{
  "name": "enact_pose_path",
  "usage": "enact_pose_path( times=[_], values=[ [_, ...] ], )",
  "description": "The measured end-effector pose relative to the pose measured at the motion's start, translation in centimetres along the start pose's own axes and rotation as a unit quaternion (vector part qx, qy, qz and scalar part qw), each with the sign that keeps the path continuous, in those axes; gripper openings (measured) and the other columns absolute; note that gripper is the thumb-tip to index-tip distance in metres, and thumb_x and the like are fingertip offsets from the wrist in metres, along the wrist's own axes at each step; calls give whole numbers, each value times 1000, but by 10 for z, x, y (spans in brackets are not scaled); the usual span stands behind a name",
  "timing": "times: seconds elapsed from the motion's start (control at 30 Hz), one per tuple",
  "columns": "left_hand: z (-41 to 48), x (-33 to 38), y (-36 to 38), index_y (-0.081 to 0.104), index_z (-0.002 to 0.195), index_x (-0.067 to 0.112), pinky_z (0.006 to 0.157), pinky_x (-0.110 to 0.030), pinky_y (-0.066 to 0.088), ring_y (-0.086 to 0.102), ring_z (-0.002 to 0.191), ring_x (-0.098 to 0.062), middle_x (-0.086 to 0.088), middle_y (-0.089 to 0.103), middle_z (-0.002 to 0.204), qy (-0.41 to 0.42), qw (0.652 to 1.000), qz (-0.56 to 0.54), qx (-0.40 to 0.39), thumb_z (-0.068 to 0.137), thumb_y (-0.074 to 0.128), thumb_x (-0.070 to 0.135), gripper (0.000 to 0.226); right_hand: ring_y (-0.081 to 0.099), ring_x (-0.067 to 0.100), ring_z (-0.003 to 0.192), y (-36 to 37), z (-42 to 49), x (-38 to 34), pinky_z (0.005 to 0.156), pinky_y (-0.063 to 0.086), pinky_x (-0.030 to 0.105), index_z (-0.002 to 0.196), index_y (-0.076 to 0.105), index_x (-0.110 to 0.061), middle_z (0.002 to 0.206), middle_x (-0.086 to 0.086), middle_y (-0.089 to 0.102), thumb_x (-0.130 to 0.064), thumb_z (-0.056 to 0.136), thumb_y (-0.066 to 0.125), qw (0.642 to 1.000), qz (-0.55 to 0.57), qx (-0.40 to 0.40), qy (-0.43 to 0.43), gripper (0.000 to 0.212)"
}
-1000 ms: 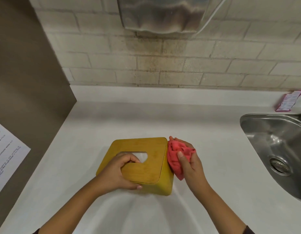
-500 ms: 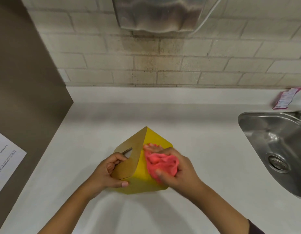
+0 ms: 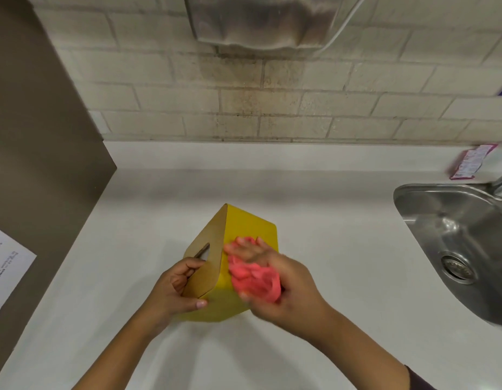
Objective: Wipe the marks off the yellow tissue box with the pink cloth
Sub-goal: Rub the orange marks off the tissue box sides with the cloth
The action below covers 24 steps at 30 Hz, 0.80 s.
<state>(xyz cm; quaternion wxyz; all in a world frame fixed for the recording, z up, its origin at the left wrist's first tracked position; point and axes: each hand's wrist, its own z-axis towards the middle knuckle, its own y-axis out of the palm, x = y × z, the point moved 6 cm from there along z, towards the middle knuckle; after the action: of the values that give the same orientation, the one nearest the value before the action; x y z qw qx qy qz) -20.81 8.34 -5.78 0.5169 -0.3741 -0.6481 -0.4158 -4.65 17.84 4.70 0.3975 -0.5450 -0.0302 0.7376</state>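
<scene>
Nearest the camera: two forearms enter from the bottom edge over a white countertop [image 3: 314,192]. Left hand [image 3: 175,291] is curled around the near left corner of the yellow tissue box [image 3: 244,229], fingers hooked toward the slot, thumb lying along the lower edge of the brown slotted face. Right hand [image 3: 283,280] is blurred; fingers spread flat over the pink cloth [image 3: 254,280], pressing it against the box's yellow side panel.

Box sits on the countertop at centre, tipped up on one edge. Brown slotted face is turned left; yellow panel faces up and to the right. Long axis runs from the near edge away toward the wall. Contents through the slot: cannot tell.

Right, farther back: steel sink [image 3: 452,235], basin holding only its drain. A pink packet [image 3: 469,161] lies behind it by the brick wall [image 3: 272,108].
</scene>
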Motion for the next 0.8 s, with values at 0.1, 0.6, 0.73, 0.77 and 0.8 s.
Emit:
enact_pose_path(
  times=[0.1, 0.6, 0.73, 0.77, 0.8],
  values=[
    [-1, 2, -1, 63, 99, 6, 68, -21, 57, 67, 82, -15, 0, 72, 85, -8, 1000, -1, -4, 17, 93, 23, 89, 54, 4, 124, -11, -12, 11, 109, 35, 22, 103, 62, -31, 120, -21, 65, -21, 75, 72, 997, 62, 39, 26, 31],
    [1, 13, 24, 70, 102, 36, 111, -51, 31, 44, 131, -25, -5, 53, 136, -4, 1000, 28, -8, 30, 93, 44, 77, 57, -10, 108, -21, 22, 18, 86, 47, 15, 106, 56, -36, 124, -23, 62, -59, 72, 58, 971, 12, 110, 213, 41],
    [6, 9, 23, 71, 96, 46, 108, -40, 36, 48, 127, -14, 16, 63, 119, -10, 998, 55, -6, 28, 91, 49, 70, 45, -13, 124, -24, 1, 13, 96, 44, 13, 109, 54, -45, 132, -31, 54, -33, 70, 60, 980, 73, 65, 176, 41],
    [7, 10, 24, 70, 95, 48, 107, -35, 38, 49, 125, -11, 18, 63, 118, -7, 997, 72, -9, 29, 91, 50, 70, 44, -10, 127, -26, -5, 13, 98, 43, 14, 107, 53, -50, 131, -34, 53, -26, 71, 60, 980, 80, 56, 171, 43],
    [8, 12, 28, 69, 95, 50, 105, -28, 39, 50, 123, -5, 20, 63, 117, -1, 996, 92, -18, 29, 90, 53, 69, 43, -9, 128, -29, -12, 14, 99, 43, 15, 104, 54, -52, 130, -36, 53, -21, 72, 60, 980, 88, 52, 169, 45]
  ],
)
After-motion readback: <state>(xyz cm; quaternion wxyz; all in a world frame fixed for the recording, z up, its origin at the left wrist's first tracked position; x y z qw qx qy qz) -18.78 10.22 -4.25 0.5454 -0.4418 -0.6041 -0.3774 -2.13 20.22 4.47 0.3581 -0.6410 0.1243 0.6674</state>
